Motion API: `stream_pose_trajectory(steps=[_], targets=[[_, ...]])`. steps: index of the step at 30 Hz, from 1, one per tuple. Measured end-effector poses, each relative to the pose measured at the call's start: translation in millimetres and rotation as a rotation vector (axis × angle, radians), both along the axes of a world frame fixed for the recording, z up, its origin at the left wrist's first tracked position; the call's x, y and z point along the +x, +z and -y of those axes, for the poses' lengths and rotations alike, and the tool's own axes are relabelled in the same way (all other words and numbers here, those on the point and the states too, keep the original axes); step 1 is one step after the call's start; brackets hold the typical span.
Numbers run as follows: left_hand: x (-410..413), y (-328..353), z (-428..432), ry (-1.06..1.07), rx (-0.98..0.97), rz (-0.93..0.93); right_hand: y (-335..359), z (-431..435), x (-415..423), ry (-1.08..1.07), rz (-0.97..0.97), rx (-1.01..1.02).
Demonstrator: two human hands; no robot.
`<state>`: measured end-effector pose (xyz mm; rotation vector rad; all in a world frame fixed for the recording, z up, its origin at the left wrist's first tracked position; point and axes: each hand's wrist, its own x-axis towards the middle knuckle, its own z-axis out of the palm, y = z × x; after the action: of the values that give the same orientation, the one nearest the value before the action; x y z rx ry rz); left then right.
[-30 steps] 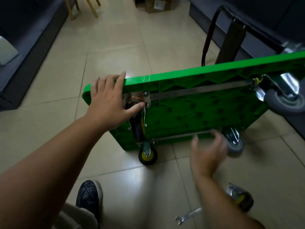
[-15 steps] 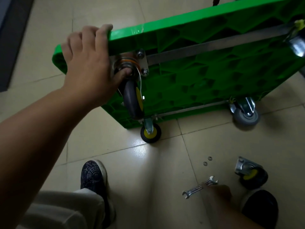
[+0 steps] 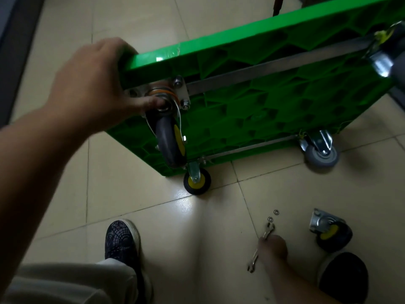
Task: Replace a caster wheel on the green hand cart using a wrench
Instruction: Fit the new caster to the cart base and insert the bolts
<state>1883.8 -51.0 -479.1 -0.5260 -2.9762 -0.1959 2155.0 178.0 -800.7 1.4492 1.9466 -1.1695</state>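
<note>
Cart (image 3: 263, 69) tipped on edge, underside exposed | left hand (image 3: 94, 84) grips its rim, thumb steadying fitted caster (image 3: 169, 141) | right hand (image 3: 272, 246) curled round open-end wrench (image 3: 266, 233) on floor, near loose caster (image 3: 328, 232)

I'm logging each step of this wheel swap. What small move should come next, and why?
Probably lift the wrench to the nuts of the mounted caster: the right hand grips it, while the left hand steadies the tipped cart.
</note>
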Motion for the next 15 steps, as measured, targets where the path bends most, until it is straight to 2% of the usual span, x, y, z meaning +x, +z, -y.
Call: stream_pose_trajectory(steps=[3, 5, 6, 10, 12, 14, 15], targets=[[-9.0, 12.9, 0.5, -0.032, -0.019, 0.076, 14.4, 0.6, -8.1, 0.002, -0.258, -0.06], [-10.8, 15.4, -0.4, -0.068, -0.088, 0.082, 34.9, -7.6, -19.2, 0.122, -0.429, -0.174], [-10.5, 15.3, -0.1, -0.091, -0.107, 0.073, 47.9, -15.6, -31.1, 0.25, -0.488, -0.167], [0.6, 14.1, 1.8, -0.157, -0.14, -0.015, 136.8, -39.6, -97.2, 0.784, -0.632, 0.032], [11.4, 12.2, 2.6, -0.177, -0.146, -0.03, 188.7, -43.4, -124.4, 0.994, -0.719, 0.196], [23.9, 11.1, 5.0, -0.181, -0.152, -0.049, 235.1, -40.9, -141.3, 1.155, -0.777, 0.348], [30.2, 11.1, 7.4, -0.176, -0.153, -0.062, 252.7, -39.8, -147.3, 1.191, -0.798, 0.36]])
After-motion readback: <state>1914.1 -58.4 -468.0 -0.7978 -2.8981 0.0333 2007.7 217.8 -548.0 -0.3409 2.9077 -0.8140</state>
